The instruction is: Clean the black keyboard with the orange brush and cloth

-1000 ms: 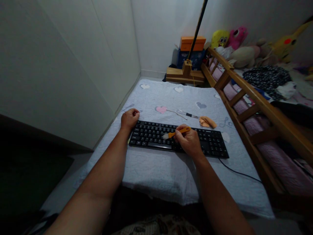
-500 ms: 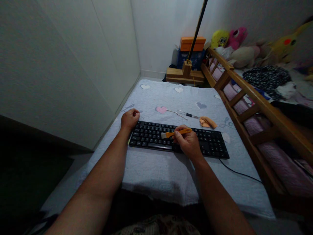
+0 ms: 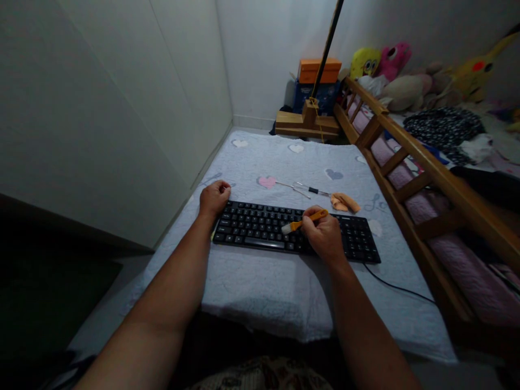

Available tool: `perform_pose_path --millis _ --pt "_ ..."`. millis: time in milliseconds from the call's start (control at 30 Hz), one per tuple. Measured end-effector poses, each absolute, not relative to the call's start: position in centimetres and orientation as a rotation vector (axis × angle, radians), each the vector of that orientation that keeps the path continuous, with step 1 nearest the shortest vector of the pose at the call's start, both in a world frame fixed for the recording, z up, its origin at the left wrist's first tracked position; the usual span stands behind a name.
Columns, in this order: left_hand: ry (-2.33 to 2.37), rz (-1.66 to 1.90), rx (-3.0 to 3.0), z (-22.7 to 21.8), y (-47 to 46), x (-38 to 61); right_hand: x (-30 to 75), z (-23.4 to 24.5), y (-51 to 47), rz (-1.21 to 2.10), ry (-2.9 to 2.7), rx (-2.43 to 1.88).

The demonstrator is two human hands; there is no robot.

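Note:
A black keyboard (image 3: 260,227) lies across a pale blue quilt (image 3: 284,162) with heart patterns. My right hand (image 3: 325,237) is closed around a small orange-handled brush (image 3: 305,221), whose pale bristles rest on the keys near the keyboard's middle. My left hand (image 3: 213,197) is curled into a fist at the keyboard's far left corner, gripping its edge.
Beyond the keyboard lie a thin screwdriver (image 3: 312,190), a metal tool (image 3: 290,187) and an orange cloth (image 3: 344,202). A black cable (image 3: 396,286) runs off to the right. A wooden bed rail (image 3: 422,162) borders the right; a wooden stand with pole (image 3: 309,122) and boxes stand at the back.
My right hand has shifted the brush to the right along the keys after a short sweep to the left. My left hand stays put.

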State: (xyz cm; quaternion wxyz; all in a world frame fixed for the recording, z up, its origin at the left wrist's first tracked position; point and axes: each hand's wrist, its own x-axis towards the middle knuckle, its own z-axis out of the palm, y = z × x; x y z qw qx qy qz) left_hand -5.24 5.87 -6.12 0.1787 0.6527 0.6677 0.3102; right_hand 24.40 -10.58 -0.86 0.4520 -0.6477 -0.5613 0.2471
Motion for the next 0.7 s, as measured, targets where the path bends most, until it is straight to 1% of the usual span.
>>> perform_pose_path --millis 333,567,633,700 --pt "1.877 0.894 1.843 -6.2 5.8 -5.2 26.6 -0.6 -10.8 0.423 -1.269 -1.633" --pt "1.871 0.887 1.847 -6.3 5.9 -5.3 25.7 -0.8 -10.9 0.681 -1.223 -1.529" --pt "1.868 0.89 1.848 -6.3 5.8 -5.3 25.5 -0.9 -10.9 0.695 -1.257 -1.544" --pt "1.873 0.893 1.847 -6.2 5.8 -5.2 25.5 -0.9 -10.8 0.64 -1.295 -1.567"
